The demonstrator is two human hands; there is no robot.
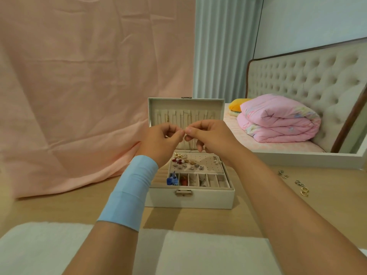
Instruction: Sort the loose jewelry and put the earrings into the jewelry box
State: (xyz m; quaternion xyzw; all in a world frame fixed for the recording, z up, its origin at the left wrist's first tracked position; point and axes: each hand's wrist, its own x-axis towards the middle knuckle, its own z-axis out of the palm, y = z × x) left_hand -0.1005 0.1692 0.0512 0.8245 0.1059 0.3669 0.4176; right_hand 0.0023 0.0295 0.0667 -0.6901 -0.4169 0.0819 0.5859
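Note:
A cream jewelry box (190, 199) stands open on the wooden table, its lid upright with chains hanging inside. Its perforated tray (200, 162) holds several stud earrings, and small compartments (198, 179) in front hold blue and red pieces. My left hand (160, 141) and my right hand (210, 137) are raised together above the box, fingertips meeting and pinching one tiny item (184, 132) too small to identify. Several loose earrings (301, 187) lie on the table to the right.
A pink cloth (79, 96) hangs behind and drapes onto the table at left. A mirror (317, 96) at right reflects a bed with a pink quilt. A white towel (39, 251) covers the near edge. A blue band wraps my left wrist.

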